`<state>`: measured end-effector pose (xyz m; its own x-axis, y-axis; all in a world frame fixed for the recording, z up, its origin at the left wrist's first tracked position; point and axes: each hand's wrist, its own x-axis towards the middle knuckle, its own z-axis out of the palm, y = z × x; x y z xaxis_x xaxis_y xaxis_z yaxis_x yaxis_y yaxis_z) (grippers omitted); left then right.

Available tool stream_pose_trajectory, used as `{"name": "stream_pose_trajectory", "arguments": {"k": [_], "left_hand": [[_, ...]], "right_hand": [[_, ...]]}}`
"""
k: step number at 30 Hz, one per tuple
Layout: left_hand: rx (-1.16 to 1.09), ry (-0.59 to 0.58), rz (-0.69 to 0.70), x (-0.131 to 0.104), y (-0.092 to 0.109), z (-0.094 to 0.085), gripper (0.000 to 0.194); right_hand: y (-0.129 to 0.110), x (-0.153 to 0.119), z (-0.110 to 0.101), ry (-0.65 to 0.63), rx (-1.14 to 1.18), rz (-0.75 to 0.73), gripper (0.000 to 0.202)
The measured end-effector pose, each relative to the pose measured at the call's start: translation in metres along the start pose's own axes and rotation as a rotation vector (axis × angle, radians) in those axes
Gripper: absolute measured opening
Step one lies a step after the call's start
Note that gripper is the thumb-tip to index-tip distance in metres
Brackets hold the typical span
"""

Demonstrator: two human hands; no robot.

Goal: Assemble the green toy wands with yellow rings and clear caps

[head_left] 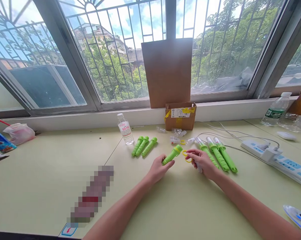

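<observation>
My left hand (pixel 159 169) is closed around a green plastic torch-like handle (pixel 172 155), its threaded, yellowish-green end tilted up to the right. My right hand (pixel 201 161) pinches a yellow plastic ring (pixel 187 156) beside that end, with a small gap between them. A clear plastic piece (pixel 198 167) shows under the right fingers, partly hidden. Close to the right hand lie several clear plastic caps (pixel 176 140) and another yellow ring (pixel 182 142). Three green handles with clear tops (pixel 217 155) lie just right of it. Left of my hands are three green handles without tops (pixel 143 146).
A small cardboard box (pixel 180 124) stands at the back by the window, with a brown board (pixel 167 73) behind it. A water bottle (pixel 125 129) stands left of it. On the right lie a white power strip (pixel 281 160), cables and another bottle (pixel 276 110).
</observation>
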<state>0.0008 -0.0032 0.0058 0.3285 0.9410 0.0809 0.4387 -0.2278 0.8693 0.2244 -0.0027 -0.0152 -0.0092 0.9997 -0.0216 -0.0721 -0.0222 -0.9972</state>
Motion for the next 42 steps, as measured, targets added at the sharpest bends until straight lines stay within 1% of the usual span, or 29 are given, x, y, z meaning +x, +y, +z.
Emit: {"name": "stream_pose_trajectory", "arguments": {"k": [3, 7, 11, 14, 18, 21, 23, 27, 31, 34, 35, 39, 41, 42], "left_hand": [[0.015, 0.002, -0.007, -0.001, 0.002, 0.0, 0.041], [0.032, 0.001, 0.004, -0.001, 0.003, 0.0, 0.041], [0.037, 0.014, 0.025, -0.002, 0.002, 0.001, 0.04], [0.047, 0.012, 0.023, -0.002, 0.002, 0.0, 0.04], [0.058, 0.004, 0.019, -0.002, 0.002, 0.0, 0.041], [0.062, 0.006, 0.03, -0.002, 0.002, 0.001, 0.04], [0.072, 0.009, 0.038, -0.002, 0.001, 0.001, 0.04], [0.094, 0.017, 0.05, -0.002, 0.0, 0.0, 0.039], [0.161, 0.032, 0.071, -0.001, -0.005, -0.001, 0.036], [0.23, 0.03, 0.111, -0.001, -0.01, -0.002, 0.034], [0.245, 0.023, 0.125, -0.001, -0.011, -0.002, 0.034], [0.295, -0.007, 0.167, 0.0, -0.012, -0.004, 0.033], [0.328, -0.021, 0.183, 0.0, -0.011, -0.006, 0.033], [0.341, -0.029, 0.188, 0.0, -0.011, -0.007, 0.033]], "right_hand": [[0.0, 0.001, -0.002, -0.004, 0.077, 0.024, 0.038], [-0.001, 0.001, -0.004, -0.012, 0.16, 0.038, 0.033], [0.0, 0.001, -0.005, 0.001, 0.14, 0.025, 0.036], [0.002, 0.001, -0.004, 0.018, 0.012, -0.01, 0.038], [0.004, -0.001, -0.001, 0.023, -0.277, -0.074, 0.036], [0.004, -0.005, 0.003, 0.036, -0.514, -0.201, 0.031], [0.004, -0.007, 0.006, 0.035, -0.624, -0.29, 0.029], [0.004, -0.007, 0.007, 0.059, -0.733, -0.393, 0.028], [0.008, -0.002, 0.002, 0.099, -0.787, -0.539, 0.021], [0.011, -0.001, -0.001, 0.058, -0.856, -0.611, 0.016], [0.011, -0.001, -0.001, 0.035, -0.893, -0.623, 0.017], [0.008, -0.007, 0.001, -0.041, -1.022, -0.651, 0.036], [0.005, -0.01, 0.003, -0.083, -1.077, -0.681, 0.039], [0.004, -0.012, 0.004, -0.104, -1.111, -0.694, 0.037]]}}
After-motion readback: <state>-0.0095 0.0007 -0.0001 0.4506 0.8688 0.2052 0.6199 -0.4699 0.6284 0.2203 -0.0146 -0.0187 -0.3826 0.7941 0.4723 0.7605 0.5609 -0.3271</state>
